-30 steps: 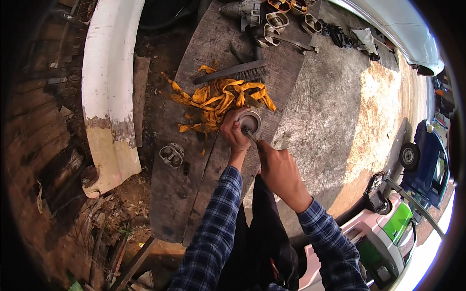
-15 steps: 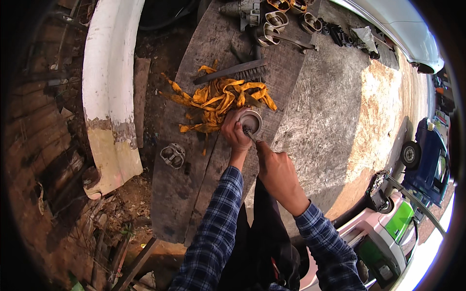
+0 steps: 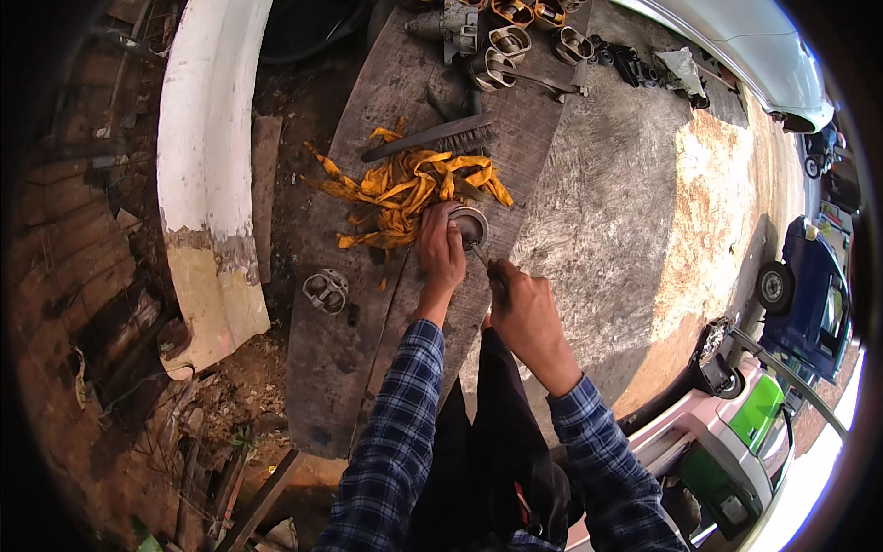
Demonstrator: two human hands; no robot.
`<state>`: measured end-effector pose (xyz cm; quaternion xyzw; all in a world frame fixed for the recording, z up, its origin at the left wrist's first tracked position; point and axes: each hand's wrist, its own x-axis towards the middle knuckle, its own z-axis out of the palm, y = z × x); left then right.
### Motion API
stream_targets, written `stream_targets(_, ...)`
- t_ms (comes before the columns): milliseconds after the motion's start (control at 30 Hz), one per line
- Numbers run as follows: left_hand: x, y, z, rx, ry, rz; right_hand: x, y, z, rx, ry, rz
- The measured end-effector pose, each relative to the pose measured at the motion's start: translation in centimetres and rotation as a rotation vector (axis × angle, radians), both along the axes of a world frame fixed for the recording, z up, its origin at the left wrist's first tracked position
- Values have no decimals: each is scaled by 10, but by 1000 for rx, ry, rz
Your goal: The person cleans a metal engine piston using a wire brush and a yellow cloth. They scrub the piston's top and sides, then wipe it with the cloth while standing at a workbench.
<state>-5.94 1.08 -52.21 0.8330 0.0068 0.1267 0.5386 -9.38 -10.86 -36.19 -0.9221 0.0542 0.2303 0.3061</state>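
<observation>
On the worn wooden bench (image 3: 368, 368), a round metal piston (image 3: 470, 224) stands with its circular face toward me. My left hand (image 3: 440, 250) is closed around its left side, the thumb lying along the rim. My right hand (image 3: 531, 317) grips the dark handle of a screwdriver-like tool. The tool's thin metal shaft (image 3: 480, 256) points up and left, its tip at the near edge of the piston's face; its exact shape is too small to tell. A crumpled orange-yellow rag (image 3: 405, 198) lies just beyond my left hand. Across it rests a wire brush (image 3: 432, 137).
Another piston (image 3: 326, 291) sits on the bench at left. More pistons (image 3: 509, 42), one with a connecting rod (image 3: 543, 79), and a metal casting (image 3: 457, 26) are at the far end. A white-painted beam (image 3: 204, 138) stands at left; vehicles (image 3: 809, 304) are at right.
My left thumb has shifted up along the piston's rim. The tool's tip has drawn back from inside the face toward its near edge. The whole view has shifted slightly.
</observation>
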Motion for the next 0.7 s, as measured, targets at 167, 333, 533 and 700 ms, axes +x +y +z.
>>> stream_targets(167,-3,4,7,-2,56,-35,5,15,-17,-49,0,-35)
stream_targets(333,-4,4,7,30,47,-63,0,9,-12,-98,161,27)
stream_targets(533,-3,3,5,11,12,-47,6,9,-13,-45,20,42)
stream_targets(700,-2,2,7,9,27,-11,8,9,-9,-81,37,91)
